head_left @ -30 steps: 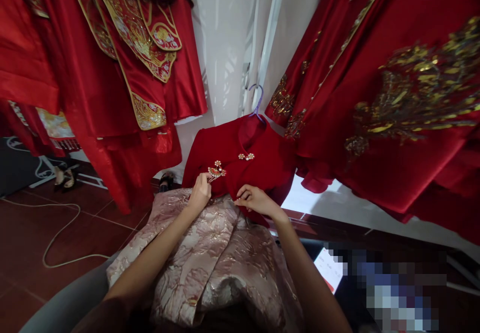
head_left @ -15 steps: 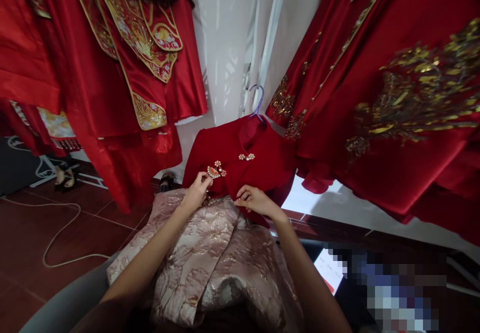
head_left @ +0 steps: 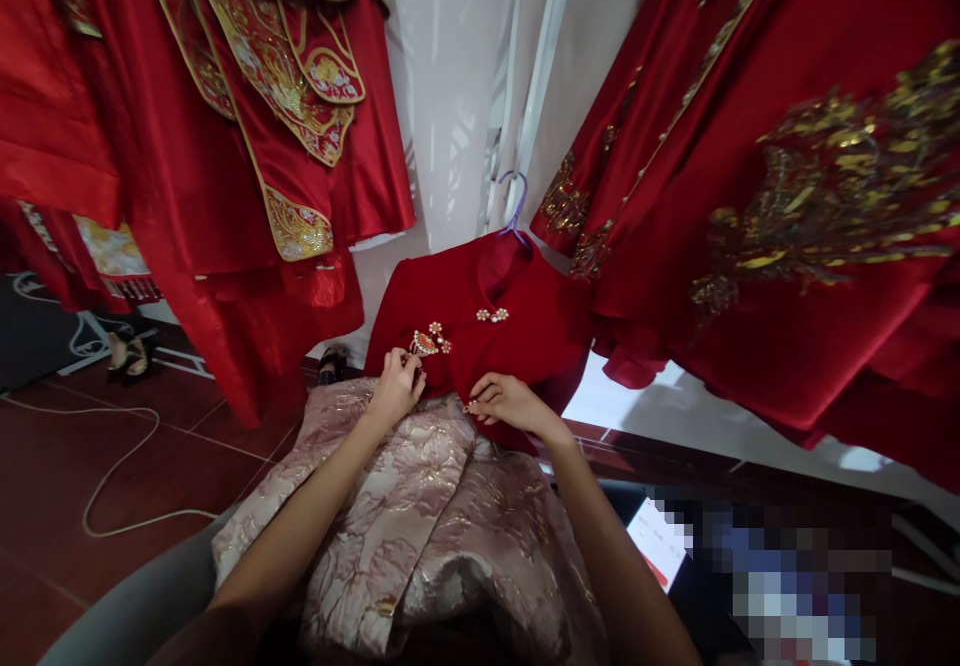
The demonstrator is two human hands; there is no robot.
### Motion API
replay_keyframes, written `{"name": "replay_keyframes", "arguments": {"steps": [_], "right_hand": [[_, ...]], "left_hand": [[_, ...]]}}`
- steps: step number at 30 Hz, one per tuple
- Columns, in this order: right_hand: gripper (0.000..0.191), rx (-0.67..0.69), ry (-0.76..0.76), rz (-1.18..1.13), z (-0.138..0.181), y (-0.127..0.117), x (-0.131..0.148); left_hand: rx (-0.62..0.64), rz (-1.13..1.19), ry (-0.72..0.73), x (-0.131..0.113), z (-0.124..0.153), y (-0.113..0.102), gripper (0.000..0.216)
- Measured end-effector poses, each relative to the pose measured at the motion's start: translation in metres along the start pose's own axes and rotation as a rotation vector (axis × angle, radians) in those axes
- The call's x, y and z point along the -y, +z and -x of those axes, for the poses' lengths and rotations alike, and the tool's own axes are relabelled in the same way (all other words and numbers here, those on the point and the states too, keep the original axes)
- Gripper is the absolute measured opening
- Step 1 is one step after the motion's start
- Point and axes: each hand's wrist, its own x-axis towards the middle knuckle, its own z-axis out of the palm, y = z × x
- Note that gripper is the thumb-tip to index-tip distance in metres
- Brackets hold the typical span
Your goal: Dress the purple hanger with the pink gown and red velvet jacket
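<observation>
A dark red garment (head_left: 450,286) hangs on a purple hanger (head_left: 514,211) in front of me. Flower-shaped beaded clasps (head_left: 492,315) sit below its collar, and a fan-shaped beaded ornament (head_left: 424,344) is on its left part. My left hand (head_left: 397,386) is closed against the garment's lower part, just below the fan ornament; what its fingers grip is hidden. In a pinch, my right hand (head_left: 510,404) is at the garment's lower front edge, with a tiny pale piece at the fingertips, too small to name. A pinkish brocade garment (head_left: 420,506) with gold thread lies under both forearms.
Red embroidered gowns hang at left (head_left: 292,126) and right (head_left: 750,296). A white pole (head_left: 544,56) rises behind the hanger. At lower right is a lit phone screen (head_left: 660,544). Shoes (head_left: 129,356) and a pale cable (head_left: 150,436) are on the tiled floor.
My left hand has shifted slightly left and down, its fingers bunched lower beneath the fan ornament. The right hand has moved very slightly left, and the pale piece shows more at its fingertips.
</observation>
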Motion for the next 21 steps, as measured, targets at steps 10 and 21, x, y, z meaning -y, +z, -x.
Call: {"name": "replay_keyframes", "arguments": {"steps": [10, 21], "right_hand": [[0.011, 0.129, -0.227, 0.252, 0.005, -0.003, 0.012], [0.035, 0.029, -0.257, 0.329, -0.004, 0.001, -0.002]], "left_hand": [[0.140, -0.014, -0.003, -0.002, 0.004, -0.001, 0.007], [0.220, 0.096, -0.193, -0.018, 0.011, -0.001, 0.013]]}}
